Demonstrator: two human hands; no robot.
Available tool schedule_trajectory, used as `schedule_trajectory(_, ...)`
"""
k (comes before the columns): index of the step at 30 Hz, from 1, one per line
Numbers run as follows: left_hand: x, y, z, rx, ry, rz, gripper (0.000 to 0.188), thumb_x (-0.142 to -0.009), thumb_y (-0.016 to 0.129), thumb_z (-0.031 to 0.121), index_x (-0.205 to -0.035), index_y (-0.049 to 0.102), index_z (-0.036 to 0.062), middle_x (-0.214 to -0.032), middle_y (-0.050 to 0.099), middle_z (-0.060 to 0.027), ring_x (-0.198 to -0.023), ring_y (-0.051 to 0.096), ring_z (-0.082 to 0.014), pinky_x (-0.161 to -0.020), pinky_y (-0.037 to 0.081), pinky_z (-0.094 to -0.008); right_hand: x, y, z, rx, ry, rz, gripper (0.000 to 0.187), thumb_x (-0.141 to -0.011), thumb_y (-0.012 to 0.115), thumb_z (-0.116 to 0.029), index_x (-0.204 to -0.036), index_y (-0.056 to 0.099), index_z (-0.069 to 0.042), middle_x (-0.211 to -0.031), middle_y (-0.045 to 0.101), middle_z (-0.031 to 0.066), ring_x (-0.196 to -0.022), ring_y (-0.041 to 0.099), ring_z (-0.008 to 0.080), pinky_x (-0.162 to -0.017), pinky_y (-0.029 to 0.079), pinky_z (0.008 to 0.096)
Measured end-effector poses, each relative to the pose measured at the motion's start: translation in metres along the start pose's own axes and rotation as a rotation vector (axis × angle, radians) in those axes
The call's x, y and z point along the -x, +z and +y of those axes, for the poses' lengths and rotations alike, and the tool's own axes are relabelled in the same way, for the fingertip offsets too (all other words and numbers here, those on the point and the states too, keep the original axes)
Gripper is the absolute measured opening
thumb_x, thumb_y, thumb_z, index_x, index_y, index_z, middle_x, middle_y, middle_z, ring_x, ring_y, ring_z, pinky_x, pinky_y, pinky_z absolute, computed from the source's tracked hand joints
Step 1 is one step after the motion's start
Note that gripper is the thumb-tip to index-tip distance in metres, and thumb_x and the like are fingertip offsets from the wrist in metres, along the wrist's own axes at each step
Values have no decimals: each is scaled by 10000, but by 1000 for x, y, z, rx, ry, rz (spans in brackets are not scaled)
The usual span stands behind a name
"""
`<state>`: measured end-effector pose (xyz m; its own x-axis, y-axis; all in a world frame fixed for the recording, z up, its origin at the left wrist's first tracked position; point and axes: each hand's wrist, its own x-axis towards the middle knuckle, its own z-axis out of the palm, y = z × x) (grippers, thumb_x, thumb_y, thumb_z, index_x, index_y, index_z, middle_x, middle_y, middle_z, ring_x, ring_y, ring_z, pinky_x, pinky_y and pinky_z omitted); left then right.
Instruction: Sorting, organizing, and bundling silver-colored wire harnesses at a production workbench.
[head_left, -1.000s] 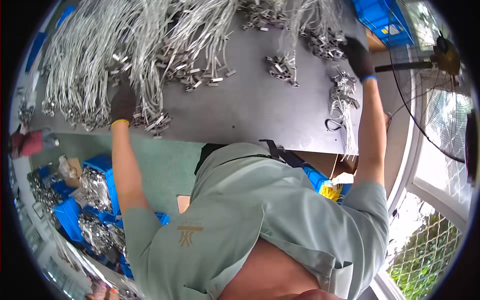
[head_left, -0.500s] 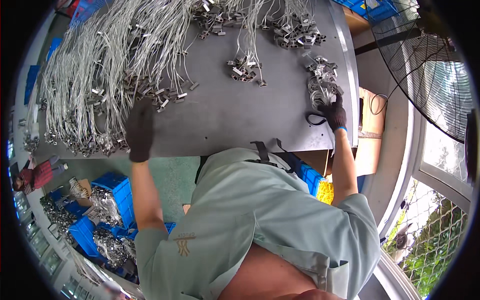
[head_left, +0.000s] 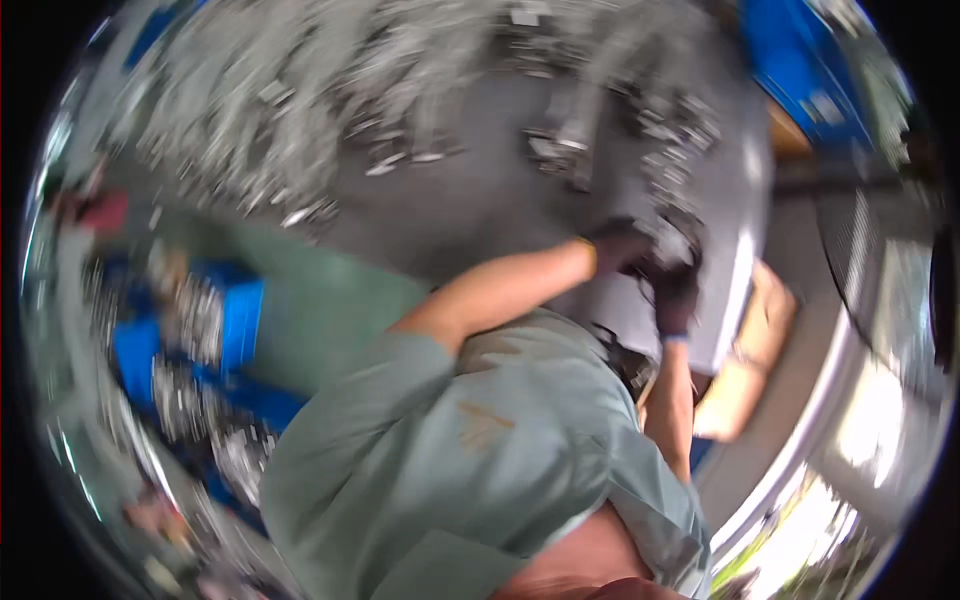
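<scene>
In the right-centre of the frame, the gloved left hand (head_left: 620,248) and gloved right hand (head_left: 677,288) come close together over the tabletop (head_left: 475,195). Blur hides the fingers of both; I cannot tell whether they grasp anything or are released. The nearest thing is a bundle of silvery cables with metal connectors (head_left: 668,175), lying just above the hands in the frame, near the tabletop's right edge; whether either hand touches it is unclear.

The bundle looks light and limp along its wires, with small, hard connectors weighting the ends. Smooth wires would probably slide against one another, so a grip around the gathered strands, just behind the connectors, seems surest; tugging on a single wire could strain its joint. A smaller cable clump (head_left: 556,150) lies left of it, and a large cable heap (head_left: 300,110) fills the upper left.
</scene>
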<state>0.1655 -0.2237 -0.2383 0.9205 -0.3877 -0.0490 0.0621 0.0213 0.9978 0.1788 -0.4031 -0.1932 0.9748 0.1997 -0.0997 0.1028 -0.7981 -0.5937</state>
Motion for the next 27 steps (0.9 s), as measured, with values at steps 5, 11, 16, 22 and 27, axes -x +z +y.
schedule_trajectory(5, -17, 18, 16, 217, -138, 181, 523, -716, 742, 253, -1139, 592, -15, -951, 708, -82, -850, 653, -194, -756, 523, -379, 10, -87, -8, -299, 55, -374, 478, -925, 634, -182, -1310, 490, 61, -1290, 571, 222, -1111, 572, 329, -944, 469, 398)
schedule_trajectory(11, -2, 22, -21, -101, 239, 432, 344, -717, 695, 198, -1003, 626, 19, -841, 664, -139, -792, 598, -223, -762, 502, -380, -65, -31, 97, -533, -366, -434, 420, -943, 599, -216, -1275, 524, 30, -1154, 628, 194, -968, 598, 293, -820, 490, 395)
schedule_trajectory(16, 63, -27, 64, 235, -2, 629, 504, -701, 705, 201, -1169, 631, 30, -854, 695, -87, -777, 612, -164, -686, 517, -345, -76, -59, 180, -345, -150, -519, 423, -942, 595, -258, -1257, 539, 19, -1103, 643, 182, -854, 613, 283, -679, 512, 381)
schedule_trajectory(22, 118, -82, 168, 194, 176, 820, 332, -787, 690, 293, -993, 680, 33, -790, 687, -101, -724, 629, -188, -661, 499, -347, -172, -54, 239, 93, -126, -734, 528, -891, 642, -303, -1295, 523, 16, -1039, 657, 164, -729, 615, 249, -547, 512, 369)
schedule_trajectory(27, 166, -70, 227, -406, 125, 1018, 343, -831, 655, 414, -853, 677, 73, -812, 684, -121, -714, 653, -262, -680, 510, -394, -190, -136, 34, 325, -256, -768, 575, -905, 599, -294, -1357, 477, 40, -1217, 574, 165, -1030, 544, 262, -855, 427, 386)
